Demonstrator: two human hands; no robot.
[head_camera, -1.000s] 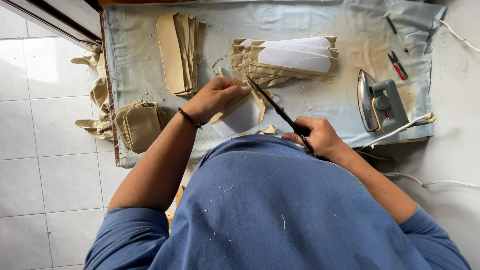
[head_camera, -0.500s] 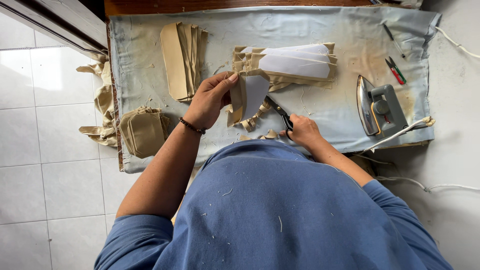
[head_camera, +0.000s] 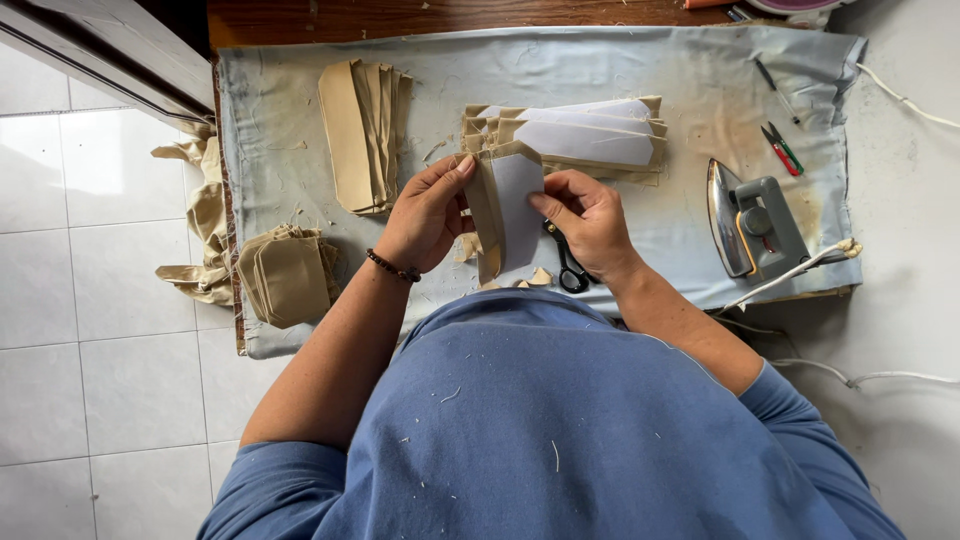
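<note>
Both hands hold one tan fabric piece with a white lining (head_camera: 508, 212) upright above the padded table. My left hand (head_camera: 428, 212) grips its left edge between thumb and fingers. My right hand (head_camera: 588, 220) pinches its right edge, and black scissors (head_camera: 568, 265) hang under that hand, their handles near my palm. Just behind the held piece lies a stack of tan and white pieces (head_camera: 585, 138). Small tan offcuts (head_camera: 535, 278) lie below the piece at the table's near edge.
A light blue cloth (head_camera: 640, 70) covers the table. A fanned pile of tan strips (head_camera: 365, 130) lies at back left, folded tan pieces (head_camera: 288, 275) at the near left corner. An iron (head_camera: 755, 225) rests at right, small snips (head_camera: 778, 148) behind it. Fabric scraps (head_camera: 200, 235) hang off the left edge.
The scissors stopped cutting and dropped below my right hand. My right hand came up to the fabric piece, and both hands now hold it upright.
</note>
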